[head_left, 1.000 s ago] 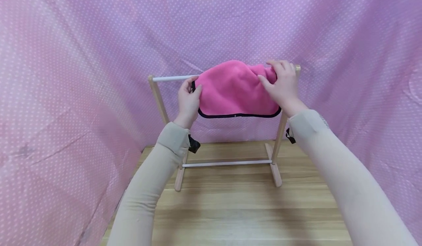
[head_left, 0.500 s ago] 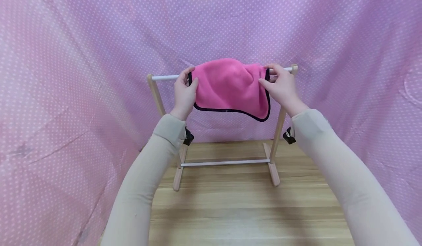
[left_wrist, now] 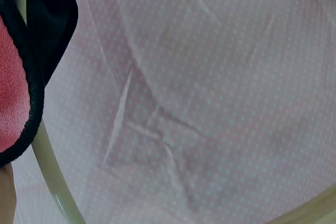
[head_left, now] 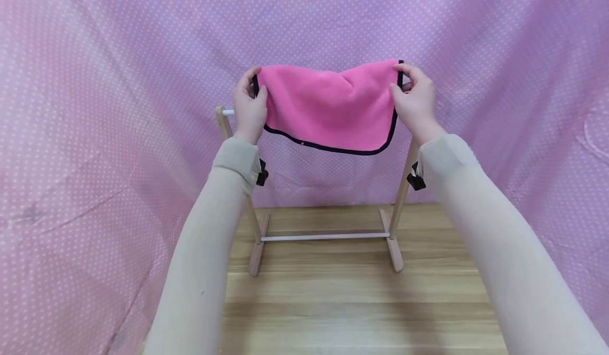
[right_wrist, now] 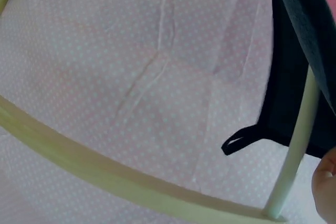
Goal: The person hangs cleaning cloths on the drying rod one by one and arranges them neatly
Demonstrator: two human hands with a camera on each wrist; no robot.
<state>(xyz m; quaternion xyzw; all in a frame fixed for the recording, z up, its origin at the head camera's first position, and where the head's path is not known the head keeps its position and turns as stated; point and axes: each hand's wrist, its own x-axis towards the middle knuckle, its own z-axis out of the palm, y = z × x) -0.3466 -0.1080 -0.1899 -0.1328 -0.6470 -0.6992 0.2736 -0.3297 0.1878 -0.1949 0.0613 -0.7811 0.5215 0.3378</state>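
A pink fleece-like cloth (head_left: 328,106) with black edging is spread between both hands in front of a small wooden rack (head_left: 403,193). My left hand (head_left: 249,109) pinches its left edge, and my right hand (head_left: 420,101) pinches the opposite edge, thumbs on the pink front. The cloth's middle sags and hides most of the rack's white top rod (head_left: 229,112). In the right wrist view, a dark panel (right_wrist: 286,98) of the cloth hangs beyond the rod, with a small loop (right_wrist: 241,139) at its corner. The left wrist view catches the rounded pink corner (left_wrist: 11,87).
The rack stands on a wood-grain surface (head_left: 323,302), its feet joined by a low white rod (head_left: 325,236). A pink-purple dotted curtain (head_left: 304,21) closes off the back and both sides. Dark wrist devices (head_left: 416,178) sit under the cuffs.
Both hands have moved up and apart, lifting and stretching the cloth. My right hand has first shifted left, then back right, with the edge. The cloth's right side is smoother.
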